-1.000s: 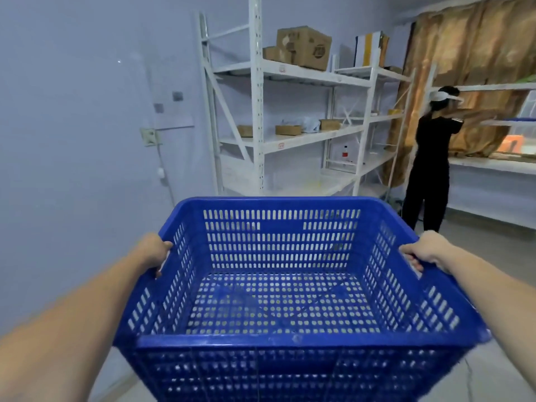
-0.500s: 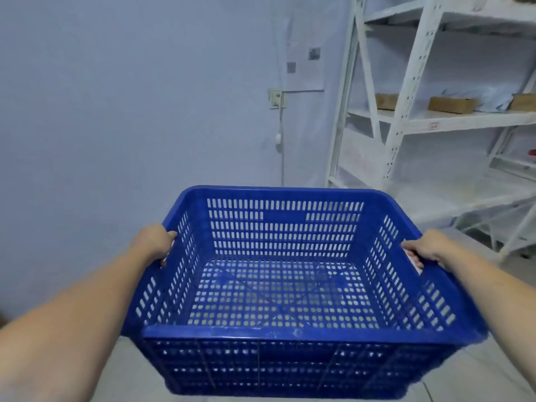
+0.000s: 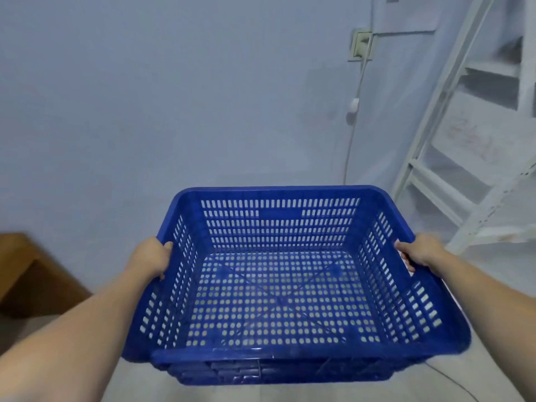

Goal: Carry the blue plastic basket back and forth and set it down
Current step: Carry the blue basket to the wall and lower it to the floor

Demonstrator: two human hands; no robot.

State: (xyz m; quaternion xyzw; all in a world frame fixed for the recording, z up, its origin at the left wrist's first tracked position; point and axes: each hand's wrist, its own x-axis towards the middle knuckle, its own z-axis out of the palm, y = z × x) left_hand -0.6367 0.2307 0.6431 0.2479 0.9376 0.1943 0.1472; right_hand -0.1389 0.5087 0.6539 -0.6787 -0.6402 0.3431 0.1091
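- The left hand [image 3: 150,258] and right hand [image 3: 420,253] are curled over opposite side rims of the empty blue perforated plastic basket [image 3: 278,195].
- The basket is held clear of the floor, near a pale wall.

Looking at glossy perforated plastic on the blue basket [image 3: 278,195], white painted metal on the shelving rack [image 3: 452,117], matt brown wood on the bench [image 3: 17,256].

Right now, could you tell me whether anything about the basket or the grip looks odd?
Nothing stands out. The basket is empty and looks intact, held roughly level off the floor, with the left hand and right hand gripping opposite side rims.
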